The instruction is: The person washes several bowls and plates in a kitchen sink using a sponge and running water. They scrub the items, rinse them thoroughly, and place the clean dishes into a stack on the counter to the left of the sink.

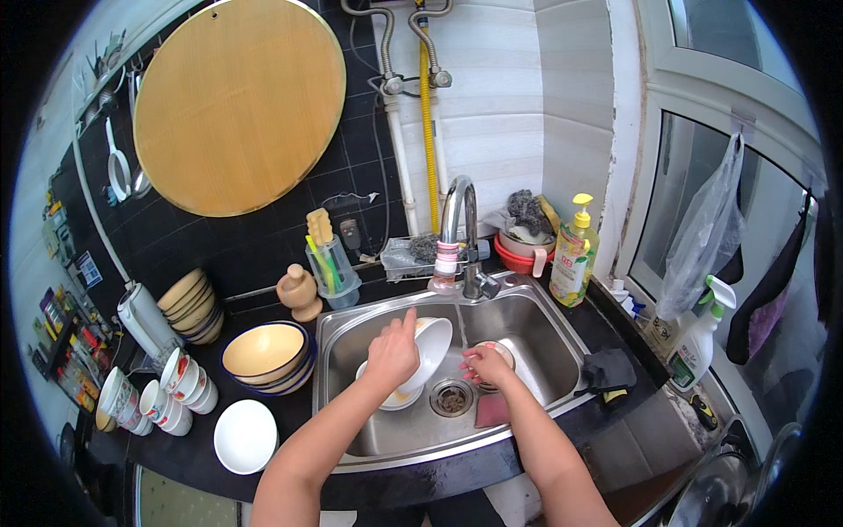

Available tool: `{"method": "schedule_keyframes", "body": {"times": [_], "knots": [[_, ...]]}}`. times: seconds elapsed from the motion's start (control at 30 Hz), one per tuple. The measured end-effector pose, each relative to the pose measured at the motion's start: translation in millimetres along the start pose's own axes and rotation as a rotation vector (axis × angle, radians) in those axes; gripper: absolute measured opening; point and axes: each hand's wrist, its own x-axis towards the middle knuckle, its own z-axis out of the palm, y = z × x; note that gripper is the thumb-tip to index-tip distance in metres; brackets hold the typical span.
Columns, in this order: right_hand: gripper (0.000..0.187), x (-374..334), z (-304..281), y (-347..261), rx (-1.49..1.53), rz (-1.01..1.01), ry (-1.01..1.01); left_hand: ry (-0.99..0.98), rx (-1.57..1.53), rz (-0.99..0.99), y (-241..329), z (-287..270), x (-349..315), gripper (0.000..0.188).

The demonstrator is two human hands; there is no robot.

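Note:
My left hand [392, 353] grips a white bowl [435, 350], tilted over the left half of the steel sink [369, 443]. Below it, another white bowl [399, 400] rests in the basin, partly hidden by my hand and arm. Fingers curled, my right hand [486, 365] is at a small light bowl [502, 350] with a patterned rim; hand and wrist cover much of that bowl. A thin stream from the chrome faucet [470, 215] falls by my right fingertips. Near the drain [451, 399] lies a reddish-pink sponge or cloth [492, 410].
Left of the sink stand a white bowl [246, 436], cream bowls with dark rims [268, 350] and stacks of patterned cups [176, 400]. A pump bottle [574, 255] and red basin [522, 256] stand behind right. A dark cloth [608, 369] lies at the right edge.

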Motion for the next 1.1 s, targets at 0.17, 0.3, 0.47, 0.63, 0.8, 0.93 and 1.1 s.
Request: {"method": "schedule_keyframes", "body": {"times": [0.17,0.3,0.47,0.63,0.8,0.93,1.1], "knots": [[0.027,18,-5,24,-0.303,-0.194,0.215,-0.005,0.122,0.053,-7,-19,-16,0.057],[0.026,16,-5,23,-0.523,-0.308,0.342,-0.018,0.206,0.075,-19,-29,-28,0.058],[0.027,6,-4,15,-0.52,-0.303,0.35,0.048,0.259,0.13,-33,-35,-42,0.059],[0.026,6,-6,18,-0.524,-0.345,0.349,0.072,0.29,0.145,-38,-45,-53,0.059],[0.025,9,-8,22,-0.505,-0.348,0.349,0.062,0.293,0.133,-41,-52,-59,0.058],[0.024,8,-6,19,-0.53,-0.346,0.336,0.124,0.134,-0.017,-51,-59,-66,0.052],[0.022,11,-9,24,-0.577,-0.312,0.316,0.198,-0.174,-0.357,-70,-86,-69,0.045]]}}
